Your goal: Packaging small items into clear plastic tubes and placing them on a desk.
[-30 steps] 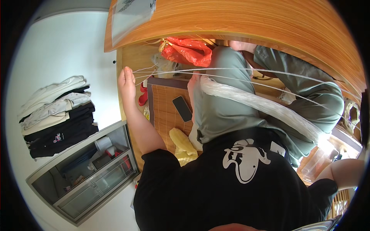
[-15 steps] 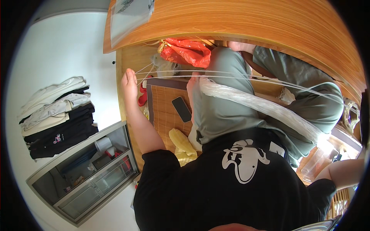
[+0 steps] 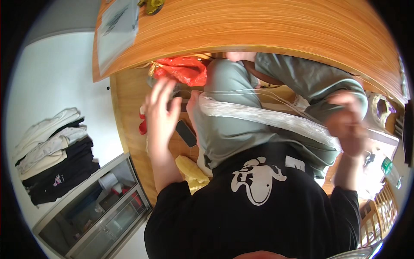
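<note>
A thick hank of white thread [image 3: 267, 117] lies stretched across my two bent knees, in grey-green trousers. A few loose white strands run above it, from near my left knee toward the right. My left hand [image 3: 163, 103] is raised left of the hank, beside the red plastic bag, its fingers spread and blurred; I see nothing held in it. Over my right knee, at the hank's right end, is my right hand [image 3: 348, 123]. Motion smears its fingers, and whether it grips the strands is not visible.
A wooden tabletop [image 3: 241, 32] with a clear plastic sheet [image 3: 116, 32] juts over my legs. A red plastic bag [image 3: 183, 71], a dark phone [image 3: 186, 134] and yellow cloth [image 3: 191, 169] lie at the left. A clear bottle with a green label [image 3: 388, 169] is at the right.
My left hand has moved from the outstretched strands toward my knees, and its fingers have spread. My right hand has come in from the right edge over my knee. The view has shifted somewhat.
</note>
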The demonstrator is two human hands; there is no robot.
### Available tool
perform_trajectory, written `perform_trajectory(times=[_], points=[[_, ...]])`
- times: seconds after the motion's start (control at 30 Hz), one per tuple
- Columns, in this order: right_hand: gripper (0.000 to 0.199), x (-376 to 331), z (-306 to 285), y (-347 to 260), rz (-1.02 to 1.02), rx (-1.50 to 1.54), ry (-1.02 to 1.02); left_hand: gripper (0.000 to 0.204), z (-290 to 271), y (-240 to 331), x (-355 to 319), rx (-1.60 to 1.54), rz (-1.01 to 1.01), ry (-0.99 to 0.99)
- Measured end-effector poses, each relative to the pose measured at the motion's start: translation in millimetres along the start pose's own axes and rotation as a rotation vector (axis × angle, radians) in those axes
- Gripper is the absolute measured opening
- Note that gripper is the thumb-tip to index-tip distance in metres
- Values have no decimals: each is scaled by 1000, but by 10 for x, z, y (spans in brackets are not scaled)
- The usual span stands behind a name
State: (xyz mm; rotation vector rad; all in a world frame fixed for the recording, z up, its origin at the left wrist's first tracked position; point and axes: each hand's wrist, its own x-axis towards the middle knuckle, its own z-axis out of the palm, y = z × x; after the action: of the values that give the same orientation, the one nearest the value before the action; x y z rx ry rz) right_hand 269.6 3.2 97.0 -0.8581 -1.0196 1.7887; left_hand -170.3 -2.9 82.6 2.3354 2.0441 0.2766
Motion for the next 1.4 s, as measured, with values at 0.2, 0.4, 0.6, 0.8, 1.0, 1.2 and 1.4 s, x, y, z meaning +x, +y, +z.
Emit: perform_trajectory(times=[0.2, 0.4, 0.6, 0.8, 1.0, 1.2, 1.4], points=[[75, 305, 859, 782, 241, 142, -237, 69, 68, 1339, 107, -894, 448, -57], [73, 292, 919, 852, 214, 225, -179, 52, 394, 1478, -101, -1333, 157, -194], [63, 240, 785, 889, 304, 276, -172, 44, 455, 1458, 6, -1455, -29, -215], [23, 189, 655, 1024, 325, 121, -207, 10, 566, 1350, 27, -1907, -143, -243], [25, 222, 630, 1085, 465, 247, -179, 23, 630, 1334, 3, -2091, -239, -354], [22, 291, 572, 1096, 574, 587, -13, 41, 620, 1391, 31, -1993, -295, -251], [23, 317, 497, 1126, 665, 664, 0, 39, 602, 1379, 17, -1977, -288, -467]])
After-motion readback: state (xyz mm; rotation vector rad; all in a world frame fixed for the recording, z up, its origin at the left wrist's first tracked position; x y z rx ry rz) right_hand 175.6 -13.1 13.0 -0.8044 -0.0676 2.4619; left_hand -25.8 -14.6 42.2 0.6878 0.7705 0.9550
